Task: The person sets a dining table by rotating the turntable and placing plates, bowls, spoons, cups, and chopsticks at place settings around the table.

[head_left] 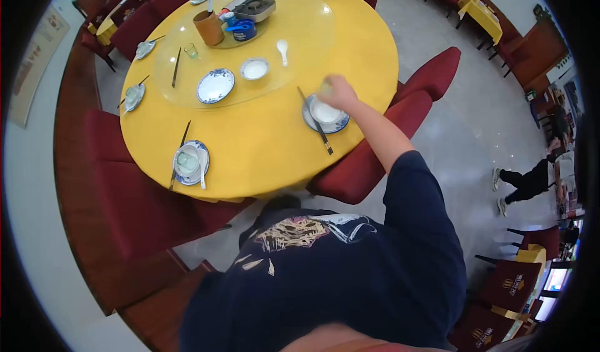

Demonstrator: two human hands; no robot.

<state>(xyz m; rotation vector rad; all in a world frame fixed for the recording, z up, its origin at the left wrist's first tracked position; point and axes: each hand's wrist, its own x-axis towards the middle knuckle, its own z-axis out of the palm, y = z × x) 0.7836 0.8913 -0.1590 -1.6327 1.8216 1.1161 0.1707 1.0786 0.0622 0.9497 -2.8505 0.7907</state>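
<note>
My right hand (340,93) reaches over the right place setting, its fingers closed round a small pale-green glass (325,90) that is partly hidden and blurred. Just under the hand, a white bowl (326,112) rests on a blue-patterned plate (341,125). A pair of dark chopsticks (322,130) lies across that plate's left side. On the glass turntable (250,97) stand another patterned plate (215,86), a bowl (255,69), a white spoon (283,52), a chopstick pair (176,68) and a small glass (190,51). My left hand is out of view.
At the near left is a setting with a stacked bowl and glass (187,160), a spoon (202,169) and chopsticks. A brown pot (208,29), blue container (244,30) and portable stove (256,6) stand on the turntable. Red chairs (375,155) surround the yellow table (250,158); a person (528,180) is far right.
</note>
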